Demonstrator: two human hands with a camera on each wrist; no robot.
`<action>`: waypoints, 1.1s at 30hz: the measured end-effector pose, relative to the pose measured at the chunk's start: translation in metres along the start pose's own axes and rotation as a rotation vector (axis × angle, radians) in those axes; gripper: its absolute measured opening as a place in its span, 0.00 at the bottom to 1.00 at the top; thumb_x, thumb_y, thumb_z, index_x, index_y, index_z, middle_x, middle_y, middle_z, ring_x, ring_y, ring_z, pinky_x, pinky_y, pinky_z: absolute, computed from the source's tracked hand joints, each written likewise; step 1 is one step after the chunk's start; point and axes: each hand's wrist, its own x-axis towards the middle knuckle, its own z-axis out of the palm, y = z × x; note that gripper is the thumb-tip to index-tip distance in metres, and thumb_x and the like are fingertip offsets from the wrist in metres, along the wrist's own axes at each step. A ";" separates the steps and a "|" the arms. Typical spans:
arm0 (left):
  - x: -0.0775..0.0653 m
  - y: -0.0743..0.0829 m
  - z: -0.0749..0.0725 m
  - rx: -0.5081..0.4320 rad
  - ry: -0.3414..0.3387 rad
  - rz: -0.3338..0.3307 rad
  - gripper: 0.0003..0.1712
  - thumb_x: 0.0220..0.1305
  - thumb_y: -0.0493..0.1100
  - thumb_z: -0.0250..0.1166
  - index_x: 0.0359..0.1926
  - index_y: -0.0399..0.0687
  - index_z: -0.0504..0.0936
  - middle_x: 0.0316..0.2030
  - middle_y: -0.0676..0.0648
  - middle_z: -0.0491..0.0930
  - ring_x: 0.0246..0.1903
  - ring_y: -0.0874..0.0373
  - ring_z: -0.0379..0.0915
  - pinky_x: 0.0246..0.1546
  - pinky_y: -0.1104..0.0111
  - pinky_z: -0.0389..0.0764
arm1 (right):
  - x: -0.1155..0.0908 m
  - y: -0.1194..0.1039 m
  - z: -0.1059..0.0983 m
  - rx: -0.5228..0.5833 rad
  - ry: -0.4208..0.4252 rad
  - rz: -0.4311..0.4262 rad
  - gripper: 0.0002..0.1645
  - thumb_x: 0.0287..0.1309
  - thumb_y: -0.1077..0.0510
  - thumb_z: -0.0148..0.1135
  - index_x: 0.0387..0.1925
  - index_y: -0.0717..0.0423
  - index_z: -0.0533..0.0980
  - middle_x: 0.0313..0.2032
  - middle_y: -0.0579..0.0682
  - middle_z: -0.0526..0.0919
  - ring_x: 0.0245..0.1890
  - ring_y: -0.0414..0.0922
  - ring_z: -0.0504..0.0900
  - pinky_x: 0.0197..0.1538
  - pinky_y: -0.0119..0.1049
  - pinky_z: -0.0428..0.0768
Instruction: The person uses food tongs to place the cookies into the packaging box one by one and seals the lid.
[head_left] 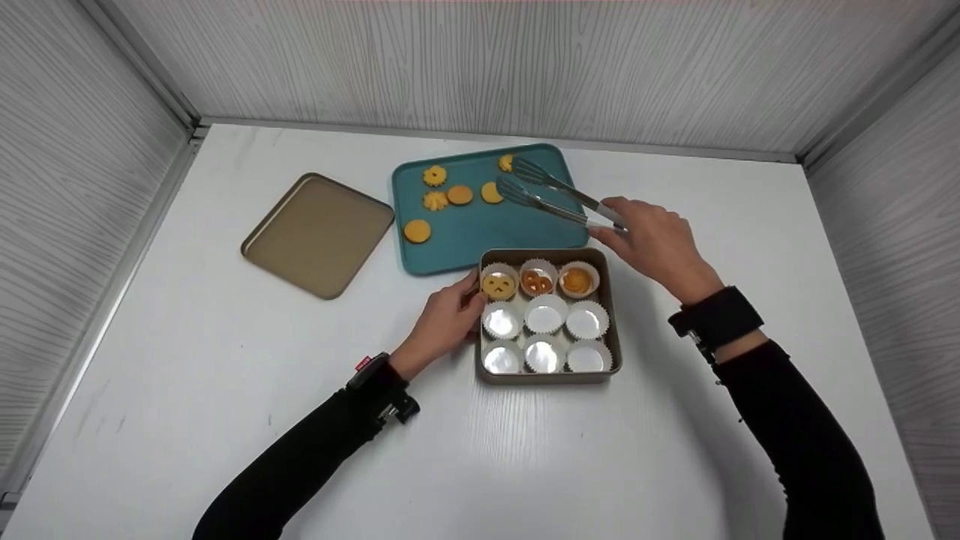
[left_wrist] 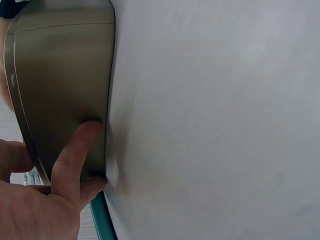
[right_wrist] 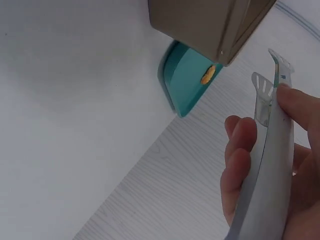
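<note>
My right hand (head_left: 660,244) grips a pair of metal tongs (head_left: 551,211) by the handles. The slotted tips are spread apart over the teal tray (head_left: 517,225), near two yellow cookies at its far right. At the left side of a square gold tin (head_left: 547,379), my left hand (head_left: 448,319) holds the wall, with fingers (left_wrist: 75,155) against the outside and a digit at the rim. White paper cups (head_left: 545,313) fill the tin in rows. The far row holds a cookie with holes (head_left: 499,286), a pretzel-shaped cookie (head_left: 536,283) and a round cookie (head_left: 577,281).
Several more cookies lie on the tray's left half, among them a flower-shaped cookie (head_left: 434,175) and a plain round cookie (head_left: 417,231). A gold lid (head_left: 319,236) lies left of the tray, its corner close to the tray edge. Grained panels (head_left: 480,67) wall the white table.
</note>
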 end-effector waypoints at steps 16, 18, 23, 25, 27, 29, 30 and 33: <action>0.000 0.002 0.003 -0.015 -0.030 -0.010 0.32 0.80 0.43 0.55 0.78 0.39 0.61 0.61 0.36 0.80 0.45 0.49 0.82 0.46 0.60 0.84 | 0.031 -0.009 0.026 0.015 -0.053 0.016 0.25 0.70 0.47 0.66 0.56 0.62 0.80 0.37 0.58 0.84 0.35 0.54 0.81 0.36 0.54 0.81; 0.000 0.002 0.002 -0.018 -0.030 -0.011 0.32 0.80 0.44 0.55 0.79 0.40 0.61 0.60 0.36 0.81 0.42 0.50 0.82 0.42 0.61 0.85 | 0.033 -0.010 0.027 0.014 -0.052 0.020 0.24 0.70 0.47 0.66 0.55 0.63 0.81 0.36 0.58 0.84 0.35 0.55 0.81 0.36 0.54 0.81; 0.001 -0.001 0.002 -0.020 -0.023 -0.015 0.32 0.79 0.44 0.55 0.79 0.42 0.62 0.60 0.37 0.81 0.39 0.52 0.82 0.38 0.63 0.85 | 0.038 -0.014 0.030 0.020 -0.052 0.022 0.23 0.71 0.46 0.66 0.50 0.63 0.82 0.35 0.58 0.85 0.34 0.55 0.81 0.36 0.54 0.81; 0.001 -0.002 0.001 -0.018 -0.019 -0.012 0.32 0.79 0.43 0.56 0.78 0.42 0.62 0.60 0.37 0.81 0.39 0.51 0.82 0.39 0.62 0.85 | 0.039 -0.016 0.032 0.027 -0.057 0.019 0.24 0.70 0.46 0.66 0.51 0.64 0.82 0.35 0.58 0.85 0.34 0.55 0.81 0.36 0.54 0.81; 0.001 -0.002 0.001 -0.013 -0.014 -0.009 0.32 0.79 0.43 0.56 0.78 0.42 0.63 0.60 0.37 0.81 0.41 0.50 0.82 0.43 0.60 0.85 | 0.041 -0.017 0.035 0.031 -0.064 0.016 0.24 0.70 0.46 0.66 0.51 0.64 0.82 0.35 0.58 0.85 0.34 0.54 0.81 0.37 0.54 0.82; 0.001 -0.002 0.001 -0.002 -0.008 0.000 0.32 0.79 0.43 0.56 0.78 0.41 0.63 0.61 0.36 0.81 0.45 0.49 0.81 0.49 0.58 0.83 | 0.042 -0.018 0.037 0.038 -0.073 0.016 0.24 0.70 0.46 0.66 0.51 0.63 0.82 0.35 0.58 0.85 0.34 0.54 0.81 0.37 0.54 0.82; 0.000 -0.003 0.001 0.002 -0.006 0.002 0.32 0.79 0.43 0.56 0.78 0.41 0.63 0.60 0.36 0.81 0.45 0.49 0.81 0.51 0.58 0.83 | 0.043 -0.019 0.037 0.040 -0.078 0.018 0.24 0.70 0.46 0.66 0.51 0.63 0.82 0.35 0.58 0.85 0.34 0.54 0.81 0.37 0.54 0.82; 0.000 -0.002 0.000 0.014 -0.004 0.010 0.32 0.78 0.43 0.56 0.78 0.39 0.63 0.61 0.35 0.80 0.47 0.49 0.80 0.56 0.56 0.80 | 0.043 -0.020 0.039 0.034 -0.082 0.012 0.24 0.70 0.46 0.66 0.51 0.63 0.82 0.37 0.59 0.86 0.37 0.56 0.83 0.39 0.55 0.82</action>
